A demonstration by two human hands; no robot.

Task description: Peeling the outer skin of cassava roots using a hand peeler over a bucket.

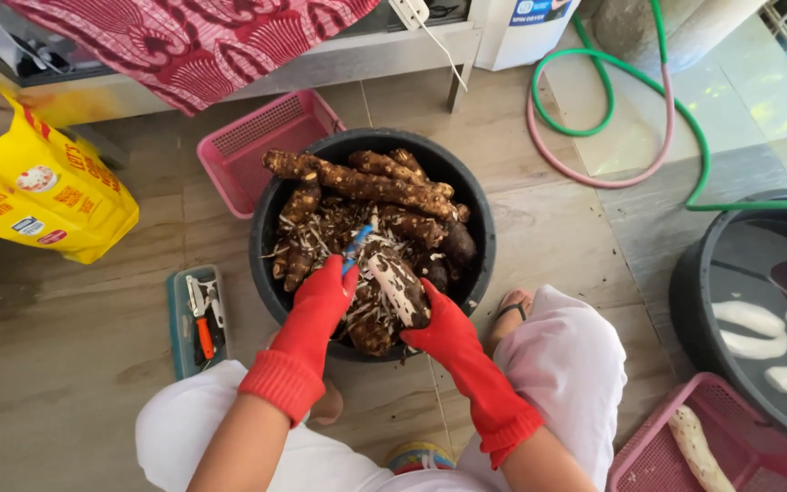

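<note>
Both hands wear red rubber gloves: the left hand (325, 296) is closed around a blue-handled peeler (354, 248), and the right hand (444, 328) grips a partly peeled cassava root (393, 287). That root sits over the black basin (266, 246) of unpeeled roots on the floor. Pink baskets (257, 146) lie beside it.
</note>
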